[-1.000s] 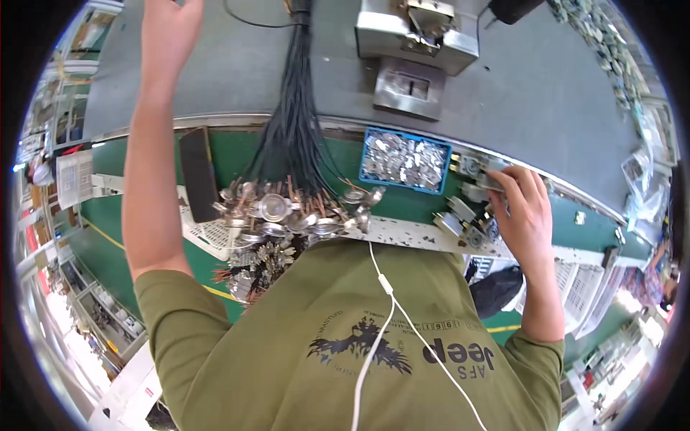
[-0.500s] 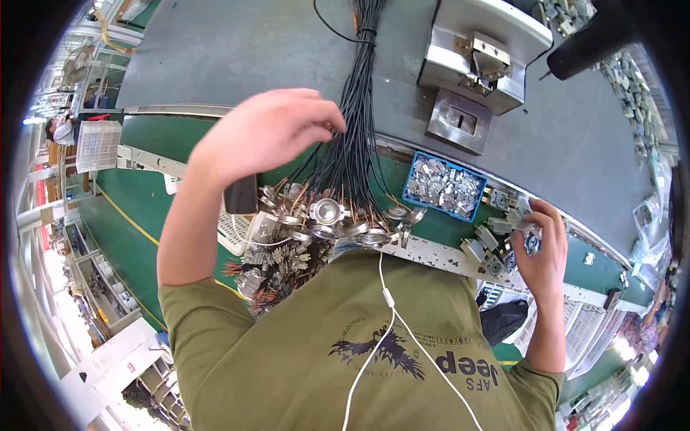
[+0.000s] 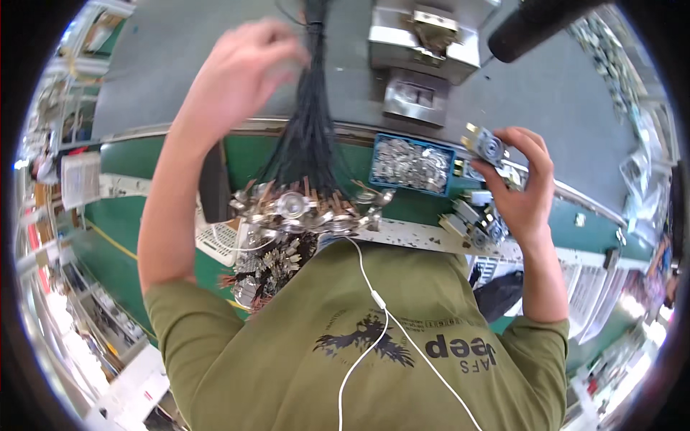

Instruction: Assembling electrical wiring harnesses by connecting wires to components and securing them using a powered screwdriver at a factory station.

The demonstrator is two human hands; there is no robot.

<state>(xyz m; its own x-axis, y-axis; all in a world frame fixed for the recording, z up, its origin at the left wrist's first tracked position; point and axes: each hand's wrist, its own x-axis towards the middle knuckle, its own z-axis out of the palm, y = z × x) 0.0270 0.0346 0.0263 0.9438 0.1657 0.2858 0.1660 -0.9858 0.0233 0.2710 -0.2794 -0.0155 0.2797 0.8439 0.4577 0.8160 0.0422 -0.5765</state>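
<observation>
Raised between thumb and fingers, a small part with a round blue-grey face and brass prongs (image 3: pixel 490 146) is in my right hand (image 3: pixel 528 183). Below that hand lies a group of similar pale parts (image 3: pixel 478 219). My left hand (image 3: pixel 251 65), its fingers smeared by motion, is up at the left side of a thick bundle of black wires (image 3: pixel 305 122). Whether it touches the wires cannot be told. Round silvery metal cups (image 3: pixel 292 205) hang together with bare copper ends at the bundle's near end.
A blue bin (image 3: pixel 373 167) full of small metal pieces stands right of the wires. Beyond it are a steel block (image 3: pixel 417 99) and a metal machine (image 3: pixel 460 61) on the grey bench top (image 3: pixel 180 79). A dark cylinder (image 3: pixel 528 32) juts in at the upper right. More wired parts (image 3: pixel 269 269) lie by my waist.
My right hand has lifted a prong-bearing part up from the group, toward the bench. My left hand has moved up along the wires. The whole view has shifted a little.
</observation>
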